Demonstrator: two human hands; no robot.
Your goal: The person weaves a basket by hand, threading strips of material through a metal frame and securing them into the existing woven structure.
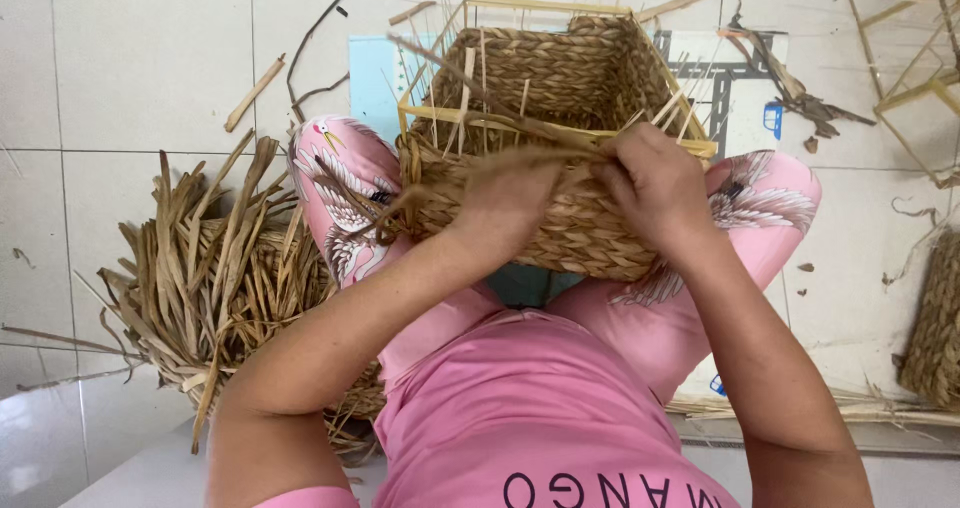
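A rectangular basket of braided tan straw [560, 158] on a pale wooden frame rests on the person's pink-trousered knees; both hands, left [505, 203] and right [655, 183], pinch a twisted straw strand [540, 153] along its near rim. A loose heap of dry, flat straw leaves [215, 278] lies on the tiled floor [140, 58] just beside the left knee.

Both arms bent, forearms converging fwd over lap. Left hand [505, 203] blurred, fingers curled, knuckles up. Right hand [655, 188] curled shut in pinch, wrist flexed; hands nearly touching.
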